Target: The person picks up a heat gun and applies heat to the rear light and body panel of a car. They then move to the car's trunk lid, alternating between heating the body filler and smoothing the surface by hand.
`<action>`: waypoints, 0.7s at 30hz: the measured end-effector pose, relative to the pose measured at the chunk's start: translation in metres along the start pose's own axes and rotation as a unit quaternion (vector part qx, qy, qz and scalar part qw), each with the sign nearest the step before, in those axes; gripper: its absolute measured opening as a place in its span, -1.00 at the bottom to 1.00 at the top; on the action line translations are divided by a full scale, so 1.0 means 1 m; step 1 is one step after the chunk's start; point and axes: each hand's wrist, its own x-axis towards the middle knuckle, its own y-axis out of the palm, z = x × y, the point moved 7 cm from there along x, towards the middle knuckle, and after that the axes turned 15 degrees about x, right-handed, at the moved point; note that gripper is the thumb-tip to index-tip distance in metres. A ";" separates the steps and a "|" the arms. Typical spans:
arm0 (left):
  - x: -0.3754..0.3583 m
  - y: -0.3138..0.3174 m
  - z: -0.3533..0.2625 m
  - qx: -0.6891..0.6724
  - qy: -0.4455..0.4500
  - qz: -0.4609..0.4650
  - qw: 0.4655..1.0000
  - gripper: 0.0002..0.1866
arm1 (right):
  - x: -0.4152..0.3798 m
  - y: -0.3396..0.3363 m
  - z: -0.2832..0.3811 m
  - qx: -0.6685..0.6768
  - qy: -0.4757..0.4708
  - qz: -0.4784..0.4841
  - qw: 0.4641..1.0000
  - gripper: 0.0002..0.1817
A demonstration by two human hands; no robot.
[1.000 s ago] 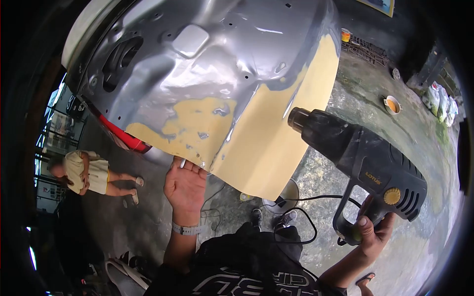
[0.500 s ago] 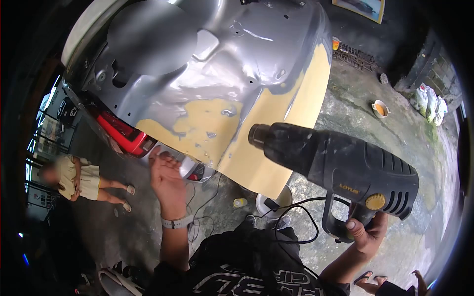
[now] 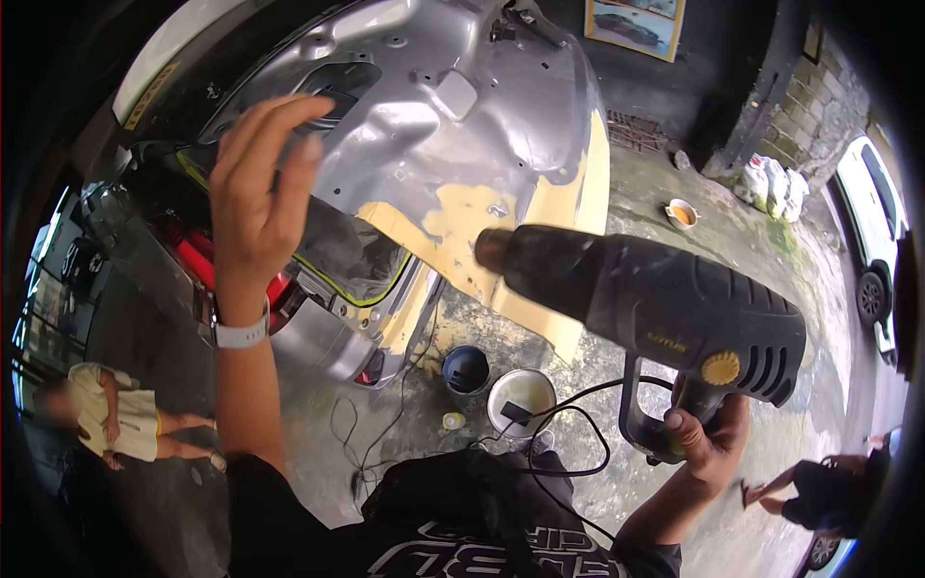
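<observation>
In my right hand (image 3: pixel 710 438) is a black heat gun (image 3: pixel 674 308) with a yellow dial; its nozzle points left over the edge of the silver car panel (image 3: pixel 405 164). Yellow filler (image 3: pixel 462 217) covers the panel's lower part. My left hand (image 3: pixel 260 197) is raised at the left, fingers apart, holding nothing, in front of the car's opening. Below it, a red tail light (image 3: pixel 198 258) shows beside a dark opening edged in yellow-green.
On the floor are a blue bucket (image 3: pixel 466 370), a white bucket (image 3: pixel 521 376), cables and an orange-filled bowl (image 3: pixel 680 214). One person (image 3: pixel 120 414) stands at the left, another (image 3: pixel 829 493) is at the lower right. White sacks (image 3: pixel 774 188) lie near a wall.
My left hand has risen from beside the tail light. The panel it was near has lifted, exposing the opening beneath. The view has shifted; the heat gun stays in my right hand.
</observation>
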 end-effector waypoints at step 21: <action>-0.030 0.058 -0.024 0.132 0.252 0.171 0.943 -0.50 | -0.068 0.028 0.013 -0.122 0.014 -0.057 0.991 -0.30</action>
